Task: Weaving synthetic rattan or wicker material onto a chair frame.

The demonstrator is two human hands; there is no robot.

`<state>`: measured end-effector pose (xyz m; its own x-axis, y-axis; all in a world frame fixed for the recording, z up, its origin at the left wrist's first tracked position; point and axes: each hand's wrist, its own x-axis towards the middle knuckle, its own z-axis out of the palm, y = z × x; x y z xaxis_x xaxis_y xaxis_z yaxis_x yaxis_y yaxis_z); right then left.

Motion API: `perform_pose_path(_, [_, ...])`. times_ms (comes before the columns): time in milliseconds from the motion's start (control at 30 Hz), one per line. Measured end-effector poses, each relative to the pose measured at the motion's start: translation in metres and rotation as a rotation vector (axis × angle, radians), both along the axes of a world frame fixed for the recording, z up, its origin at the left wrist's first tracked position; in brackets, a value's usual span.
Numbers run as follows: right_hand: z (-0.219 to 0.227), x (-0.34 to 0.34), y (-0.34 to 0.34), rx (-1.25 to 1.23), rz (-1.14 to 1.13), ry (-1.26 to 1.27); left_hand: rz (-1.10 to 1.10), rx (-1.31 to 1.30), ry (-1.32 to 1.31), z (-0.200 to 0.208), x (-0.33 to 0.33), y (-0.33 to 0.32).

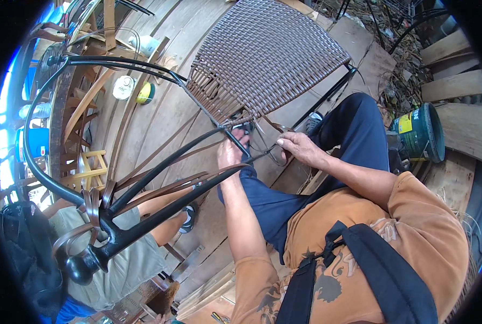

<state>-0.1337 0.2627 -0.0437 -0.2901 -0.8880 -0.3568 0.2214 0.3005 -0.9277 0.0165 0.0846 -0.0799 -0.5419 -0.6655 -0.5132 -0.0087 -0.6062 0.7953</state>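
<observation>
Presently, the slim brown flat weaving strand curves in a loop just below the near corner of the brown woven seat, its long axis running from that corner toward the person's right side. The right hand is nearer: below and right of the seat's corner, it pinches the strand between thumb and bent forefinger, forearm slanting inward. Below the same corner, the left hand reaches upward beside the black tubular metal frame; its fingers are partly hidden, grip undetermined.
</observation>
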Motion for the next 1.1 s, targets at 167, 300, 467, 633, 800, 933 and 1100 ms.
perform_pose_path(167, [0.003, 0.000, 0.002, 0.090, 0.027, 0.227, -0.175, 0.165, 0.032, -0.011, -0.012, 0.005])
perform_pose_path(300, [0.006, -0.003, 0.008, -0.127, -0.112, 0.590, 0.100, 0.078, 0.087, -0.022, -0.014, 0.012])
perform_pose_path(467, [0.033, -0.032, -0.012, -0.217, -0.099, 0.795, 0.241, 0.056, 0.099, -0.007, -0.013, 0.043])
perform_pose_path(633, [0.053, -0.061, -0.088, -0.217, -0.019, 0.684, 0.328, -0.059, 0.153, 0.013, -0.013, 0.067])
perform_pose_path(800, [0.057, -0.061, -0.168, -0.221, 0.046, 0.197, 0.257, -0.125, 0.122, 0.013, -0.008, 0.067])
perform_pose_path(933, [0.062, -0.073, -0.221, -0.062, 0.184, -0.035, 0.221, -0.131, 0.073, 0.016, -0.009, 0.067])
perform_pose_path(1100, [0.058, -0.051, -0.251, -0.111, 0.042, 0.559, 0.216, -0.125, 0.041, 0.017, -0.013, 0.066])
